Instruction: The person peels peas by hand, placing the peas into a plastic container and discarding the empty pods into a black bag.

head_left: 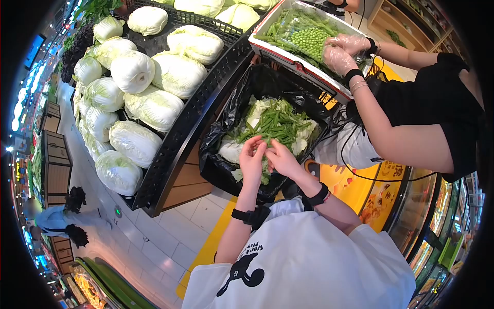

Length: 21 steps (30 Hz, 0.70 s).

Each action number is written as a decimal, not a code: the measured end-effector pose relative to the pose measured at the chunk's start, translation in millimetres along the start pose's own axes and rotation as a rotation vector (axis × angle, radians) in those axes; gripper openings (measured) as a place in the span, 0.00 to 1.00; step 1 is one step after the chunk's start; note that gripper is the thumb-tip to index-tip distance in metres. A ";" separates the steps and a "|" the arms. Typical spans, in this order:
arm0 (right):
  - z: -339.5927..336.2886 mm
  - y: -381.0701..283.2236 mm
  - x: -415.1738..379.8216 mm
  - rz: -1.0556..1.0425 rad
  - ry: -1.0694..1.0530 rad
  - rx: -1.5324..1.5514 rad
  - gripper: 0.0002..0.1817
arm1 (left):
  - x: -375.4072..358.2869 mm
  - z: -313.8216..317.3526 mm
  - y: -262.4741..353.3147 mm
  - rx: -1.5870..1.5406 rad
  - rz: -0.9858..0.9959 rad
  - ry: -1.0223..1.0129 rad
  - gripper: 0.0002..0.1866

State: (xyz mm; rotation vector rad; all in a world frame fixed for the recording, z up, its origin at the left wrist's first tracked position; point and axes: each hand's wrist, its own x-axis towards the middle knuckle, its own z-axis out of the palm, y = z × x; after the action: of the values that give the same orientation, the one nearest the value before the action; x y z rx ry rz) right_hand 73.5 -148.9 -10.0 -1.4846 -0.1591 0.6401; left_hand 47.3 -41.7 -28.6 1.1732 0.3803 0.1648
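Observation:
My left hand and my right hand meet fingertip to fingertip above a bin lined with a black bag. Both are closed in a pinch on a small green pea pod, mostly covered by the fingers. Below and beyond them, a heap of green pea pods lies in the bin on pale cabbage leaves. Each wrist wears a black band.
Beyond the bin, a white box holds pea pods and shelled peas under clear plastic. A co-worker's gloved hands work over its right end. Left of the bin, napa cabbages fill a black crate.

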 end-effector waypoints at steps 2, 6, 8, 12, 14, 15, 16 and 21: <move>0.1 -3.1 -1.4 0.007 0.001 0.003 0.13 | 0.4 1.1 0.0 -0.048 -0.029 0.024 0.14; -1.3 -4.6 -1.7 -0.006 0.053 -0.101 0.15 | -1.5 3.1 1.3 -0.268 -0.144 -0.027 0.13; -3.2 -7.7 -3.5 -0.018 0.065 -0.145 0.15 | 1.0 -2.7 -0.7 -0.281 -0.134 -0.137 0.12; -6.1 -7.5 -7.7 -0.059 -0.010 -0.137 0.12 | 3.4 -12.3 0.0 -0.377 -0.286 -0.066 0.09; -6.9 -7.4 -8.7 -0.102 0.007 -0.130 0.11 | 3.8 -8.0 -2.4 -0.359 -0.257 -0.042 0.09; -8.2 -9.4 -9.2 -0.067 0.015 -0.121 0.10 | 3.5 -5.2 -4.1 -0.341 -0.226 -0.019 0.08; -9.8 -11.6 -9.0 -0.033 0.022 -0.112 0.10 | 3.2 -2.0 -5.8 -0.342 -0.224 -0.019 0.08; -20.2 -19.1 -2.1 -0.130 0.208 -0.201 0.08 | 4.1 6.3 -12.0 -0.302 -0.173 -0.049 0.08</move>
State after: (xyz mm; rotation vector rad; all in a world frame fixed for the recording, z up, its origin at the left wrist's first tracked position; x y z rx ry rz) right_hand 87.1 -166.7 6.6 -1.7089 -0.1609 0.3697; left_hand 52.5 -50.4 -38.4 0.8407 0.3968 0.0404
